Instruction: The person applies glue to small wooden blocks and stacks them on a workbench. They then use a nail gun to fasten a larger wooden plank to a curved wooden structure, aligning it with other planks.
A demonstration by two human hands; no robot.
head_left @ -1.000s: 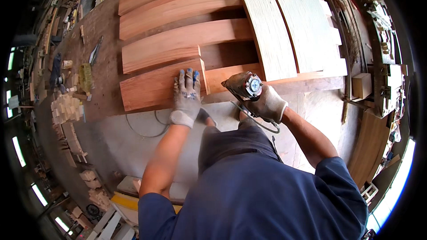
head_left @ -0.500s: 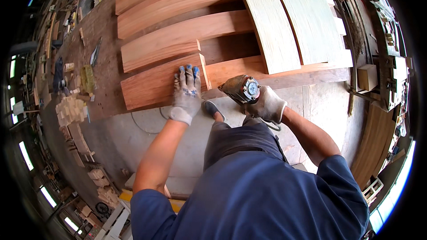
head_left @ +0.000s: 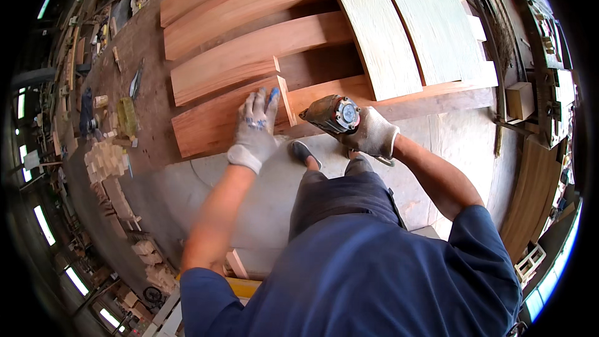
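Note:
My left hand [head_left: 254,130], in a whitish work glove with blue fingertips, lies open with fingers stretched on the nearest reddish board [head_left: 215,118]. My right hand [head_left: 376,132], gloved too, is wrapped around the handle of a nail gun [head_left: 340,115] with a round bolted cap. The tool's nose points left, beside the near edge of the long board [head_left: 327,93] under the pale boards; whether it touches the wood I cannot tell. A second reddish board [head_left: 231,72] lies just beyond my left hand. Two pale, rough-faced boards, a narrower one [head_left: 377,37] and a wider one [head_left: 430,28], lie across the reddish ones.
The boards rest on a broad brown worktable [head_left: 140,134]. Stacked wood blocks [head_left: 106,161] stand at the left, near a yellowish block [head_left: 126,117]. A wooden box-like block [head_left: 520,101] sits at the right. My shoe [head_left: 306,151] shows below the table edge.
My left hand has shifted slightly left and toward me on the board, its fingers more tilted. The nail gun in my right hand has moved a little left and away from me.

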